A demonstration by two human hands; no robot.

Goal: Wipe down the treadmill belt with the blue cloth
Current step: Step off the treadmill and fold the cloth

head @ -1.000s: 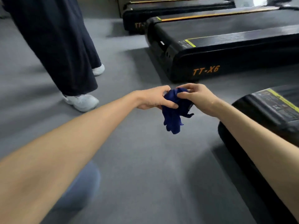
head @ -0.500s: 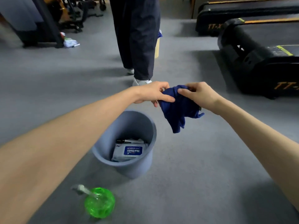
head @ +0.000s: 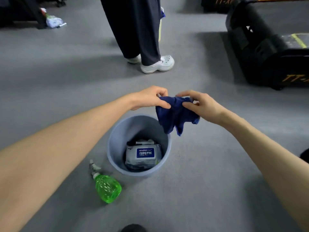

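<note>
At frame centre, above the gray bucket [head: 117,136], the left hand [head: 150,98] and right hand [head: 200,106] each pinch a top edge of the blue cloth [head: 175,116], which hangs crumpled between them, probably being spread for wiping, well apart from the treadmill [head: 260,47] at upper right.

Two hands are in view, the left hand [head: 148,99] and the right hand [head: 202,106], with one blue cloth [head: 175,116] between them. On the floor there is one grey bucket [head: 113,158] containing one wipes pack [head: 143,154], one green spray bottle [head: 107,188] and one crumpled packet [head: 54,21] near the far left corner. There are two black machines: one treadmill [head: 267,52] at the right edge and a second treadmill [head: 217,2] at the far edge. One standing person [head: 133,27] wears two white shoes [head: 158,65].
</note>
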